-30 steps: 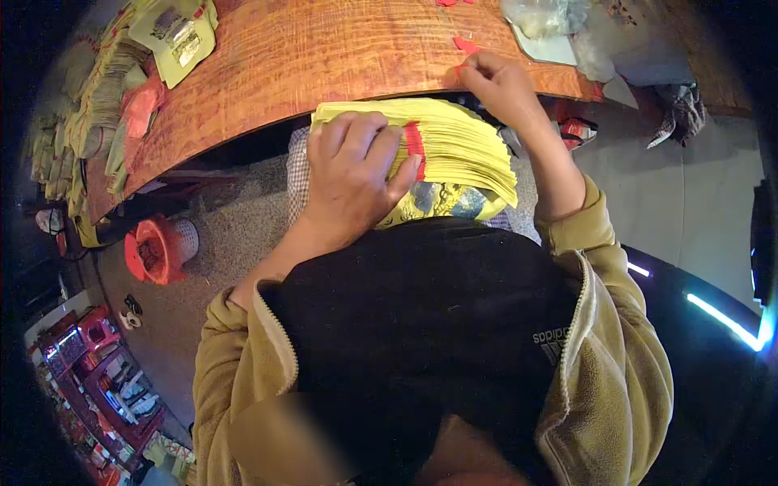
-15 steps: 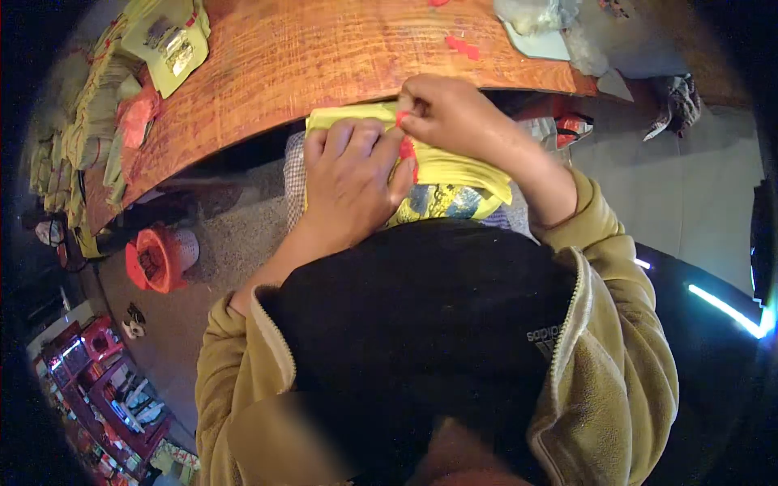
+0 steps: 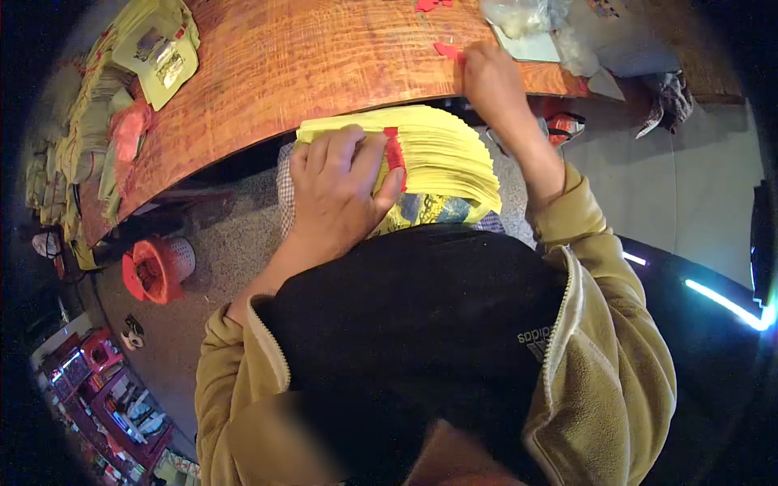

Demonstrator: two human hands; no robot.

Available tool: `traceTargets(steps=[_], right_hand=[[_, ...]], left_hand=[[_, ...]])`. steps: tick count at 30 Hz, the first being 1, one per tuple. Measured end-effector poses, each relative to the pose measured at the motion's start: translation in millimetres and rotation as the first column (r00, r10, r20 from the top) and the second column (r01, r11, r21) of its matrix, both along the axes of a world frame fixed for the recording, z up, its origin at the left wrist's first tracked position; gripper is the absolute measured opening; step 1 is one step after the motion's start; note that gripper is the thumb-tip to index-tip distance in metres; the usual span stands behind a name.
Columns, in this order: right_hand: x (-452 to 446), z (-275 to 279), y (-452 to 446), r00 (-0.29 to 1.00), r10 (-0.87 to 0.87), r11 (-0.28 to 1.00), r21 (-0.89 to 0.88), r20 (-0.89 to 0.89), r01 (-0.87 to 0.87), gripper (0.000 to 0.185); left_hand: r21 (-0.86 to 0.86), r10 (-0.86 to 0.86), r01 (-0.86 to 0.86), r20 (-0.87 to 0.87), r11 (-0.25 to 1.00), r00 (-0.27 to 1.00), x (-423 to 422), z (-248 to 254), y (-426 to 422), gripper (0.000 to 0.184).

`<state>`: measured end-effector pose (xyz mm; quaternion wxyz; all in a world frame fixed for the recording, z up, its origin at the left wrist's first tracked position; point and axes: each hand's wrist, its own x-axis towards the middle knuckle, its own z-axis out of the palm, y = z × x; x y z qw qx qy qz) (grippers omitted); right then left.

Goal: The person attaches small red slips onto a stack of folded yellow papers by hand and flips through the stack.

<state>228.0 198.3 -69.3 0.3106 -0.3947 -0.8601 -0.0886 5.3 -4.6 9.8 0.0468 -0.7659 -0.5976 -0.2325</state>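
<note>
A thick fanned stack of yellow paper pieces (image 3: 446, 154) lies on my lap against the table edge, with dark printing on its near face. Along it runs a row of red pieces (image 3: 395, 154). My left hand (image 3: 336, 182) rests on the stack's left part, fingers bent and apart, thumb beside the red row. Over the table's front edge is my right hand (image 3: 492, 85), its fingers bent together next to loose red pieces (image 3: 446, 50); its fingertips are too unclear to show what they hold.
The wooden table (image 3: 308, 65) spans the top. Yellow printed pieces (image 3: 162, 57) and bundles (image 3: 77, 146) lie at its left, beside a red bag (image 3: 131, 130). Clear plastic bags (image 3: 527, 14) lie at the upper right. A red basket (image 3: 158, 269) stands on the floor at left.
My right hand went from the table to the red row on the stack, then back to the loose red pieces. My left hand stayed on the stack. The view shifted slightly.
</note>
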Motion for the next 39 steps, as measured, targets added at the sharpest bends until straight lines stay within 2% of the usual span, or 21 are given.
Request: traceTargets(steps=[2,7,9,14,16,17,20,21,22,23,25,26,27,29,30,32,33,35,36,37,39], right_hand=[[3,3,13,0.999,-0.036,0.994,-0.101,-0.008,0.035,0.012],[7,5,21,0.999,0.025,0.992,-0.121,-0.045,-0.031,0.012],[9,9,21,0.999,-0.039,0.974,-0.222,0.017,0.042,0.013],[7,9,19,0.999,-0.011,0.990,-0.138,0.033,0.016,0.021],[-1,24,5,0.991,-0.133,0.988,-0.075,0.032,0.135,0.022],[0,25,6,0.992,-0.125,0.989,-0.079,0.034,0.127,0.022],[0,32,-4,0.989,-0.145,0.922,-0.365,-0.021,0.127,0.019],[-8,39,-14,0.989,-0.147,0.921,-0.367,-0.023,0.129,0.019],[-16,49,-25,0.984,0.025,0.788,-0.603,-0.177,-0.128,0.018],[-24,60,-36,0.920,0.145,0.554,-0.741,-0.364,-0.381,0.017],[-42,85,-66,0.895,0.254,0.298,-0.850,-0.367,-0.434,0.014],[-45,79,-66,0.885,0.267,0.271,-0.852,-0.381,-0.448,0.014],[-49,78,-66,0.885,0.265,0.266,-0.853,-0.383,-0.449,0.014],[-56,76,-69,0.910,0.305,0.436,-0.809,-0.280,-0.395,0.014],[-59,77,-70,0.912,0.301,0.434,-0.811,-0.280,-0.392,0.014],[-59,77,-73,0.938,0.295,0.551,-0.770,-0.181,-0.321,0.017],[-57,76,-73,0.944,0.283,0.547,-0.780,-0.171,-0.305,0.017],[-53,71,-72,0.918,0.278,0.527,-0.754,-0.281,-0.391,0.022],[-48,75,-69,0.916,0.264,0.485,-0.779,-0.303,-0.397,0.029],[-42,73,-61,0.945,0.216,0.495,-0.807,-0.246,-0.323,0.034],[-18,45,-29,0.979,0.118,0.633,-0.747,-0.168,-0.204,0.031]], left_hand=[[0.049,-0.001,0.000,0.017,0.999,1.000,0,0,4,0.044],[0.084,0.012,-0.016,0.047,0.996,0.999,-2,-4,5,0.042],[0.090,0.005,-0.009,0.053,0.996,0.999,-2,-7,2,0.041],[0.108,-0.031,0.028,0.029,0.994,0.999,-4,-6,4,0.035],[0.119,-0.032,0.029,0.023,0.992,0.999,-3,-7,3,0.033],[0.122,-0.037,0.035,0.018,0.992,0.999,-3,-8,2,0.030],[0.113,-0.001,0.002,-0.012,0.994,1.000,-1,-9,2,0.027],[0.112,-0.003,0.005,-0.014,0.994,1.000,0,-10,2,0.027],[0.111,0.000,0.003,-0.027,0.994,1.000,0,-10,3,0.026],[0.113,0.002,0.003,-0.040,0.994,0.999,0,-9,5,0.025],[0.116,0.001,0.005,-0.049,0.993,0.999,1,-9,7,0.025],[0.097,0.007,-0.002,-0.051,0.995,0.999,1,-10,4,0.025],[0.092,0.007,-0.002,-0.052,0.996,0.999,1,-10,4,0.025],[0.113,0.003,0.003,-0.059,0.994,0.998,0,-9,4,0.025],[0.109,-0.001,0.007,-0.058,0.994,0.998,0,-9,4,0.025],[0.156,0.004,0.007,-0.071,0.988,0.997,1,-11,6,0.024],[0.146,-0.007,0.016,-0.058,0.989,0.998,3,-11,6,0.024],[0.102,0.016,-0.006,-0.096,0.995,0.995,3,-9,5,0.028],[0.143,0.007,0.010,-0.119,0.990,0.993,2,-11,6,0.033],[0.129,-0.001,0.016,-0.118,0.992,0.993,2,-12,-1,0.033],[0.099,0.003,0.004,-0.077,0.995,0.997,-2,-6,3,0.037]])
